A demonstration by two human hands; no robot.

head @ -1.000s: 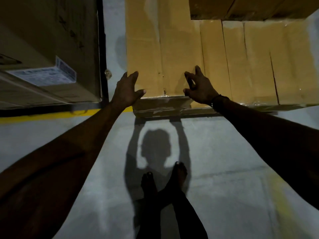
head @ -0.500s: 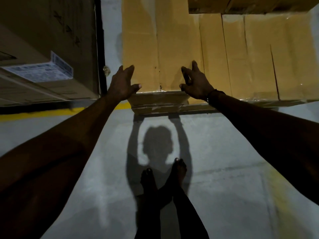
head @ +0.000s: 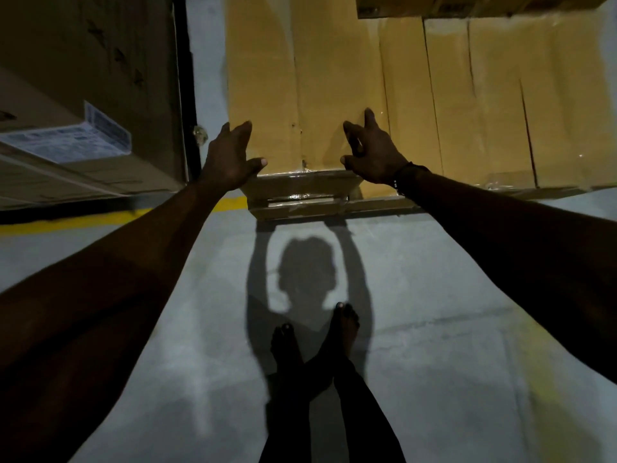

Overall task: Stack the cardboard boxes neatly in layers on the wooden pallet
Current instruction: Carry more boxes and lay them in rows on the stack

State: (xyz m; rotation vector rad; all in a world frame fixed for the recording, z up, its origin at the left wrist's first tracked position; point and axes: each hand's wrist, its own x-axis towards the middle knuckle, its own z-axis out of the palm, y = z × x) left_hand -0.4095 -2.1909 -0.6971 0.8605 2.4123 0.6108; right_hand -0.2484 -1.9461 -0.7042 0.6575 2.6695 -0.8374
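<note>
Fingers (head: 350, 128) of the right hand (head: 374, 152) are spread and slightly hooked, released, resting on the right part of the upper face of the leftmost cardboard box (head: 300, 88); the thumb lies at the near top edge of that box. Fingers (head: 238, 132) of the left hand (head: 227, 158) are likewise straight and released, laid along the box's left edge with the thumb across its near corner; neither hand encloses anything. The box sits at the left end of a row of like boxes (head: 500, 101), flush with its neighbour, with one further box (head: 467, 5) lying a layer higher at the far right of it. Its near end face shows glossy packing tape (head: 300, 185). The pallet beneath is not distinguishable. Judged handling: a long, stiff carton, probably heavy enough to need both hands; taped areas are likely slippery, so purchase is better taken on bare board at the two near corners or under the end edge. Left of the box, across a strip of floor (head: 207, 61), stands a dark carton bearing a white label (head: 66, 142).
</note>
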